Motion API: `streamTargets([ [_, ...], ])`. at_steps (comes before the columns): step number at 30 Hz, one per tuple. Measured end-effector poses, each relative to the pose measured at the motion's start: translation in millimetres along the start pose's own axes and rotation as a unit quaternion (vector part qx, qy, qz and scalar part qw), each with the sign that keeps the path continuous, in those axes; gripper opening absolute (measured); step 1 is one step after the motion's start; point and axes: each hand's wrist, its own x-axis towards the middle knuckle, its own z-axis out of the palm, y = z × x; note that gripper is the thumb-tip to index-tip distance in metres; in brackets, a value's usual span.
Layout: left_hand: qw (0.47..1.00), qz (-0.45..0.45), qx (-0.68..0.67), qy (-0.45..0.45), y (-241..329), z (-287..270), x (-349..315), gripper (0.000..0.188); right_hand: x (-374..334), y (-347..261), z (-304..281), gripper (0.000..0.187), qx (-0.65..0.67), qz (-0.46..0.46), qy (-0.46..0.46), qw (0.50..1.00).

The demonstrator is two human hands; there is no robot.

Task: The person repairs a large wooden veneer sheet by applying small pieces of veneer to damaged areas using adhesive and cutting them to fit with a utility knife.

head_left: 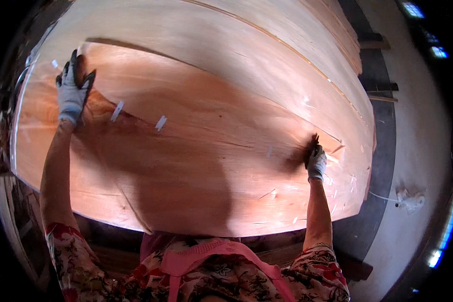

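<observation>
A large thin sheet of reddish-brown wood veneer (196, 126) lies over a wide, paler wood sheet (226, 45) in front of me. My left hand (73, 93), in a grey glove with dark fingers, rests at its far left corner, thumb apart and fingers stretched out. Towards its right end, my right hand (316, 162) wears a similar glove and lies on the surface with its dark fingers pointing away from me; shadow partly hides them. Neither hand shows a separate object in it. Short white tape strips (117, 111) stick to the veneer near my left hand.
Stacked sheet edges (345, 40) show at the far right. Beyond them run a dark strip (372, 126) and a pale floor (418, 136). A clear plastic-looking item (410, 201) with a white cord lies there. Dark timber pieces (382, 88) stick out on the right.
</observation>
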Motion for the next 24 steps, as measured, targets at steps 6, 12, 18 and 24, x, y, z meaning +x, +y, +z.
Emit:
streamTargets([
  [6,0.999,0.001,-0.012,0.036,57,0,3,0.081,4,48,-28,0.027,0.518,0.182,-0.054,0.834],
  [12,0.995,-0.069,-0.069,-0.004,58,10,-10,0.093,32,-178,-105,0.04,0.561,-0.031,-0.216,0.799],
  [18,0.994,-0.074,-0.074,0.011,67,5,-10,0.096,76,-410,-128,0.031,0.341,-0.229,-0.343,0.845],
  [24,0.99,-0.085,-0.112,0.002,70,2,-9,0.099,95,-553,-49,0.026,0.234,-0.587,-0.114,0.767],
])
